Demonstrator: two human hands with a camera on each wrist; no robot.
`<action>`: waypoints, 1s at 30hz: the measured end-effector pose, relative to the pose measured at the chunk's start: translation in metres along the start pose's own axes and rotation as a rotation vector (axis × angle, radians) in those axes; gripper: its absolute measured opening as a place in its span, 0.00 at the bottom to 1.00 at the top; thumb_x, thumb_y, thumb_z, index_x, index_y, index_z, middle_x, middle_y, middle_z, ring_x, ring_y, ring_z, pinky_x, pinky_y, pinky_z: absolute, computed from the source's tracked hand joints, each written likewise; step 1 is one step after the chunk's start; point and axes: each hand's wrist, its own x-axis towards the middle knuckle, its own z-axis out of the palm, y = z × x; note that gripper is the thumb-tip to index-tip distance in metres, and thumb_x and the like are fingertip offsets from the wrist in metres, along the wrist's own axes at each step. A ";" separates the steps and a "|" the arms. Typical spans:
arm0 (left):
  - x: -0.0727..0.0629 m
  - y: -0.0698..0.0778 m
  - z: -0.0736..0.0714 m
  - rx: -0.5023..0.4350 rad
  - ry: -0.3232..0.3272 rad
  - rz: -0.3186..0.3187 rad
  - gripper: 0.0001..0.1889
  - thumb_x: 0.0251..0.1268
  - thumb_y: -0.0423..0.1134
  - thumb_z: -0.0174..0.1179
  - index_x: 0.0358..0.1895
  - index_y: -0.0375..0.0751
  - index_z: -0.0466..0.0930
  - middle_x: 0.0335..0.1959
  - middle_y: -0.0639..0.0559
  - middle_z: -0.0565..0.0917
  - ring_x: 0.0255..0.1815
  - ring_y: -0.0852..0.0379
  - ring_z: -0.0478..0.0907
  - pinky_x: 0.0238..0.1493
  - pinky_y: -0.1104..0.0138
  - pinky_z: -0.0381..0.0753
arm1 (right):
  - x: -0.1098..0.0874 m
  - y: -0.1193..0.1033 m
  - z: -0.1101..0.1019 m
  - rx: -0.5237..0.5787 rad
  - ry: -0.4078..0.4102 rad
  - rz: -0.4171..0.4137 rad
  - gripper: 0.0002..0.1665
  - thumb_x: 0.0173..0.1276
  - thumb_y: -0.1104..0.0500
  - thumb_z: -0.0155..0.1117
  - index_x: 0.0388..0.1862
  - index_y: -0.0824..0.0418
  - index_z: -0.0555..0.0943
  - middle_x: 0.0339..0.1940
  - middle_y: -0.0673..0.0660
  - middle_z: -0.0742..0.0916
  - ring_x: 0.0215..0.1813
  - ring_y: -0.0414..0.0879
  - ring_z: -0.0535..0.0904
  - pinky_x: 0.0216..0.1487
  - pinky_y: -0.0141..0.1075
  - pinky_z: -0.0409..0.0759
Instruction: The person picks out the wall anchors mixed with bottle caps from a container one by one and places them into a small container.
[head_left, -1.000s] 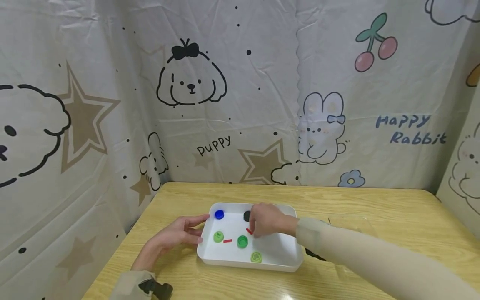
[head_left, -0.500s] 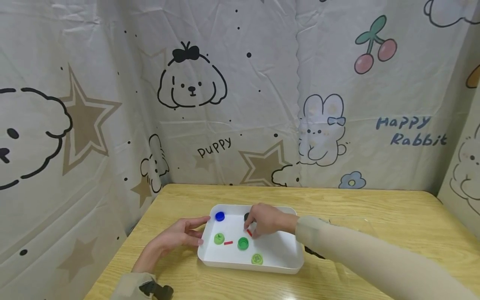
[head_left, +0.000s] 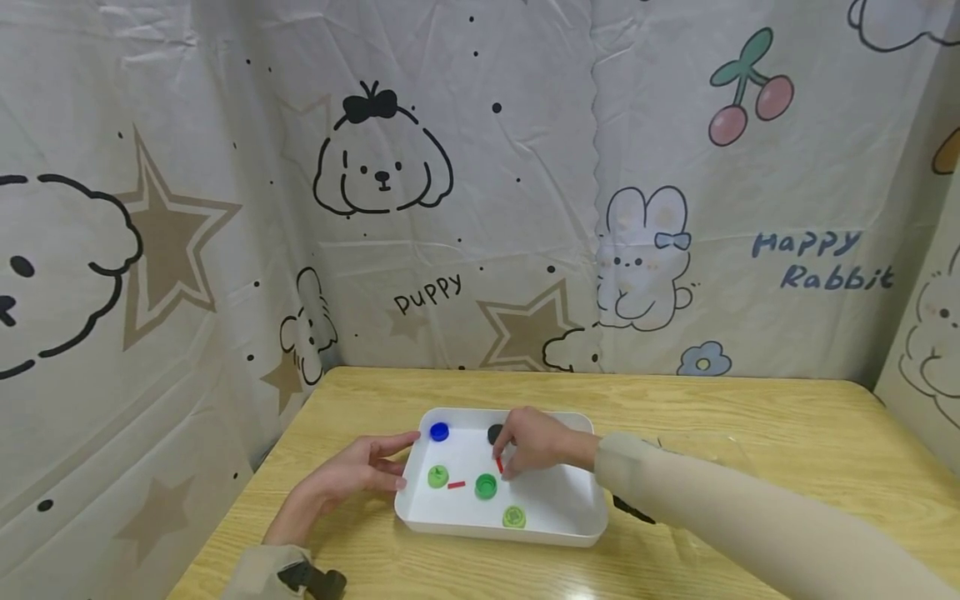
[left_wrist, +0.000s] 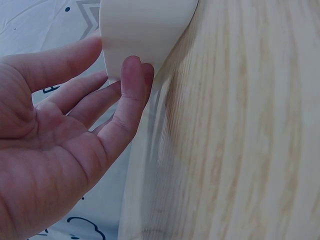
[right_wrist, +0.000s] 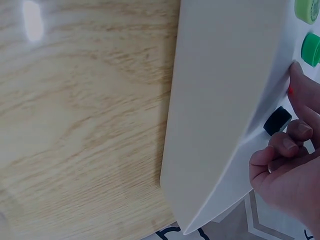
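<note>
A white tray (head_left: 450,528) lies on the table with small pieces inside. My right hand (head_left: 536,439) reaches in and pinches a red strip (head_left: 500,466) between thumb and finger, low over the tray floor. Just behind those fingers is a black bottle cap (head_left: 494,433), partly hidden. A green bottle cap (head_left: 486,487) stands nearest in front of the hand. My left hand (head_left: 348,471) touches the tray's left side with extended fingers; in the left wrist view its fingertips rest against the outer wall (left_wrist: 142,35).
Also in the tray are a blue cap (head_left: 439,432), two light green caps, one at left (head_left: 438,477) and one at front (head_left: 513,517), and another red strip (head_left: 456,485). A transparent item (head_left: 705,450) lies beneath the right forearm. Patterned curtain (head_left: 480,208) surrounds the wooden table.
The right fingers have closed in on the red strip, and it has turned from slanted to more upright in the head view. The left hand and the other pieces keep their places.
</note>
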 end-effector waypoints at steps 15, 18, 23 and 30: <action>0.001 -0.001 -0.001 0.002 0.002 -0.001 0.41 0.65 0.24 0.68 0.81 0.31 0.61 0.80 0.30 0.61 0.73 0.29 0.69 0.65 0.51 0.80 | 0.003 0.002 0.000 0.061 -0.009 -0.016 0.17 0.54 0.64 0.87 0.44 0.56 0.94 0.24 0.48 0.79 0.33 0.41 0.68 0.32 0.32 0.64; 0.000 -0.001 -0.001 0.006 0.005 -0.001 0.42 0.64 0.23 0.68 0.81 0.31 0.61 0.80 0.30 0.61 0.73 0.29 0.69 0.64 0.51 0.80 | 0.004 0.002 0.001 0.085 -0.007 -0.006 0.17 0.54 0.65 0.87 0.44 0.57 0.94 0.23 0.47 0.77 0.32 0.41 0.68 0.32 0.31 0.64; 0.000 -0.001 -0.001 0.012 0.006 -0.001 0.42 0.63 0.23 0.69 0.80 0.31 0.62 0.80 0.29 0.62 0.73 0.29 0.70 0.64 0.51 0.81 | 0.005 0.002 0.002 0.097 -0.004 0.006 0.16 0.54 0.66 0.86 0.43 0.57 0.95 0.23 0.46 0.79 0.32 0.41 0.68 0.32 0.31 0.65; 0.000 -0.001 -0.001 0.011 0.005 0.002 0.42 0.64 0.23 0.69 0.80 0.31 0.62 0.80 0.29 0.61 0.72 0.30 0.71 0.63 0.52 0.81 | 0.002 -0.001 0.002 0.104 -0.008 0.019 0.16 0.55 0.67 0.85 0.42 0.58 0.94 0.22 0.46 0.78 0.31 0.40 0.68 0.31 0.30 0.64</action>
